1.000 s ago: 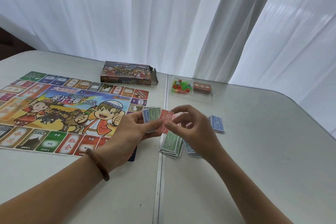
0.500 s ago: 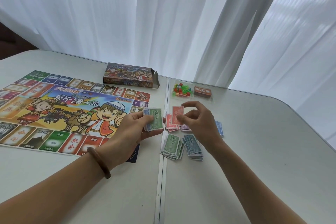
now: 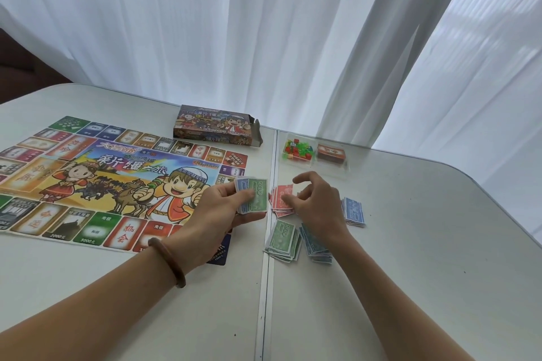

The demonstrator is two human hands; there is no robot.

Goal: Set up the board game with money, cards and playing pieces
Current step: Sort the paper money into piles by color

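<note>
My left hand (image 3: 223, 208) grips a small stack of play money (image 3: 254, 196) with a green 500 note on top, just off the board's right edge. My right hand (image 3: 315, 202) hovers with loosely curled fingers over the red note pile (image 3: 281, 199), its thumb at the pile's edge, and holds nothing. Closer to me lie a green note pile (image 3: 283, 239) and a teal-blue pile (image 3: 315, 245). Another blue pile (image 3: 354, 211) sits to the right of my right hand. The colourful game board (image 3: 117, 179) lies flat on the left.
The open game box (image 3: 215, 126) stands behind the board. A clear tray (image 3: 337, 170) holds small coloured playing pieces (image 3: 297, 151) and an orange card deck (image 3: 331, 152). White curtains hang behind the white table (image 3: 425, 243), whose curved edge runs down the right.
My right hand carried a red note from the held stack over to the red pile and let it go. My left hand stayed put, its stack now showing green on top.
</note>
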